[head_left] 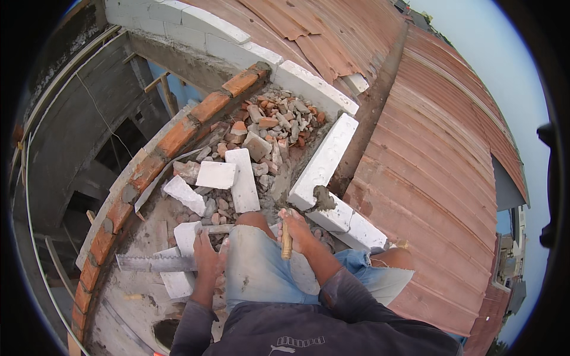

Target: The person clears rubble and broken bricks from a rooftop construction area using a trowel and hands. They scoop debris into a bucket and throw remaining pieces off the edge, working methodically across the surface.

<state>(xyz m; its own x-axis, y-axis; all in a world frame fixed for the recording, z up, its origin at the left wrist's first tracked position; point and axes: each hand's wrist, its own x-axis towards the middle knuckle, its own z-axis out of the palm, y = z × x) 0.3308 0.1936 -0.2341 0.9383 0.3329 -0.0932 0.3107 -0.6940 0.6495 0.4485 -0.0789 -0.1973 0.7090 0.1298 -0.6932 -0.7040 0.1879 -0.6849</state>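
My left hand (208,256) is closed over the handle end of a toothed saw (153,263), whose blade lies flat and points left across a white block piece (186,236). My right hand (298,230) grips a wooden tool handle (287,240) in front of my knee; the tool's head is hidden. Just beyond that hand sits a white block (343,218) with a dab of grey mortar (323,199) on its end. A longer white block (325,159) continues the row away from me. My knees in torn denim shorts (255,267) are between my hands.
Broken white block pieces (237,175) and brick rubble (270,121) fill the channel ahead. A curved row of red bricks (178,137) edges it on the left, with a deep drop into a concrete shell (77,148) beyond. Red corrugated roofing (433,154) slopes away on the right.
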